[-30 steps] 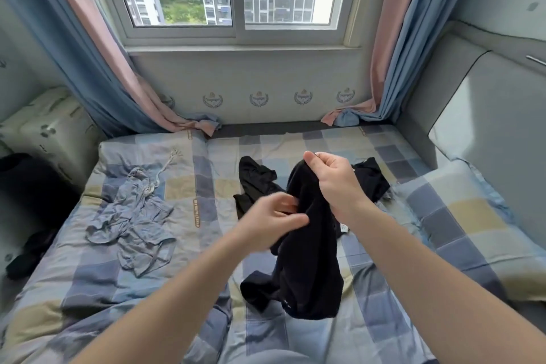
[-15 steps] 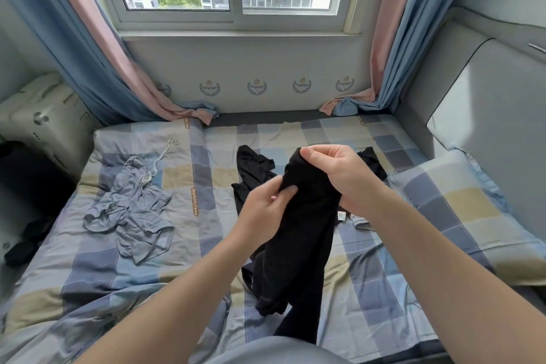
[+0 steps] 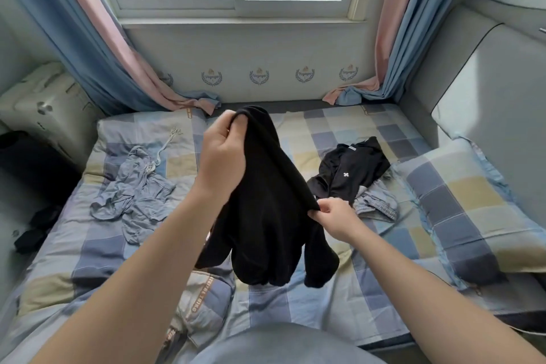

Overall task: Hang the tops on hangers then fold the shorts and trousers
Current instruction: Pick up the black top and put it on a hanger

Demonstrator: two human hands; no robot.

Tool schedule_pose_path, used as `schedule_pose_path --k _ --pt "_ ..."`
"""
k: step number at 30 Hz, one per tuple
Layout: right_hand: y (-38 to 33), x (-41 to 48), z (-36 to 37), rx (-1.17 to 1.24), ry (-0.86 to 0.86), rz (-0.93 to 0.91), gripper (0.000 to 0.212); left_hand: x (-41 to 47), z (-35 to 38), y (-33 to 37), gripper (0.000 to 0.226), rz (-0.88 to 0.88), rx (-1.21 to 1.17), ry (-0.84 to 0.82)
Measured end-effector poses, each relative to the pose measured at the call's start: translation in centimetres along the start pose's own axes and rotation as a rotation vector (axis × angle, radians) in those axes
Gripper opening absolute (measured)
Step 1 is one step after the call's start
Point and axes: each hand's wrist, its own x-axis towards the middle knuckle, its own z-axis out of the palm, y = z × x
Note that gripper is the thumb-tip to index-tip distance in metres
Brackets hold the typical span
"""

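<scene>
A black garment hangs in the air over the checked bed. My left hand grips its top edge, held high. Lower down and to the right, my right hand pinches another part of the same edge. The cloth droops in folds below both hands. Another black garment with a small white cross lies crumpled on the bed to the right, on top of a grey piece. On the left of the bed lies a crumpled grey-blue garment with a drawstring.
A checked pillow lies at the right by a padded headboard. Curtains hang on both sides of the window. A pale suitcase stands left of the bed, and dark clothing lies on the floor there.
My hands have spread apart along the black garment's edge: the left rose with it, the right slid down and to the right. The second black garment is now uncovered on the bed.
</scene>
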Motion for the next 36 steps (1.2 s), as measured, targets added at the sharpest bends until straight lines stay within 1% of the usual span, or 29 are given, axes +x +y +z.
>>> schedule_pose_path --k 3,7,8,9,10,11,12,14,16,18,20,23,26,29,32,33,35,36 --pt "1.0 -0.1 0.2 0.272 0.033 0.004 0.018 0.4 -1.6 -1.1 0.029 -0.084 0.01 0.051" --pt "-1.7 -0.8 -1.4 0.423 0.065 -0.117 0.023 0.6 -2.6 -3.9 0.028 -0.212 0.073 0.095" --pt "-2.9 -1.2 -2.1 0.426 0.076 -0.167 0.029 0.4 -2.7 -4.6 0.025 -0.243 0.107 0.081" --pt "-3.9 -1.5 -2.6 0.432 0.096 -0.217 0.033 0.2 -2.6 -5.4 0.02 -0.282 0.141 0.046" --pt "-5.1 -1.9 -3.2 0.437 0.111 -0.246 0.032 -0.2 -2.5 -6.1 0.012 -0.326 0.175 -0.005" --pt "-6.0 -2.2 -3.7 0.452 0.12 -0.273 0.026 -0.7 -2.3 -6.7 0.006 -0.363 0.208 -0.068" --pt "-6.9 -2.5 -4.0 0.466 0.124 -0.309 0.027 -1.4 -2.0 -7.0 0.016 -0.367 0.251 -0.132" --pt "-8.4 -3.0 -4.5 0.482 0.118 -0.367 0.034 -3.0 -1.2 -7.4 0.035 -0.337 0.264 -0.293" --pt "-9.7 -3.7 -4.6 0.482 0.116 -0.402 0.031 -4.5 0.0 -7.2 0.045 -0.33 0.259 -0.478" --pt "-10.6 -4.3 -4.6 0.529 0.104 -0.413 0.03 -5.9 1.3 -7.5 0.049 -0.328 0.294 -0.612" --pt "-11.2 -4.6 -4.9 0.61 0.092 -0.417 0.028 -6.9 2.4 -7.7 0.041 -0.297 0.338 -0.649" --pt "-11.5 -4.8 -5.8 0.68 0.114 -0.418 0.022 -7.6 3.1 -7.8 0.026 -0.256 0.332 -0.653" --pt "-10.5 -4.1 -7.0 0.685 0.24 -0.373 0.023 -7.2 3.0 -7.7 0.02 -0.228 0.372 -0.603" --pt "-8.4 -3.0 -8.0 0.659 0.393 -0.243 0.021 -6.2 2.3 -6.9 0.029 -0.162 0.395 -0.481" --pt "-6.4 -2.2 -7.9 0.617 0.473 -0.098 0.007 -4.4 1.6 -5.1 0.033 -0.121 0.378 -0.385" --pt "-6.0 -2.2 -7.5 0.591 0.485 -0.074 0.003 -3.8 1.5 -4.5 0.036 -0.134 0.347 -0.366" --pt "-5.6 -2.6 -6.3 0.521 0.504 -0.101 0.011 -3.1 1.4 -3.6 0.043 -0.206 0.255 -0.3" --pt "-5.7 -3.2 -5.7 0.498 0.498 -0.138 0.012 -2.9 1.4 -3.3 0.046 -0.254 0.203 -0.258"
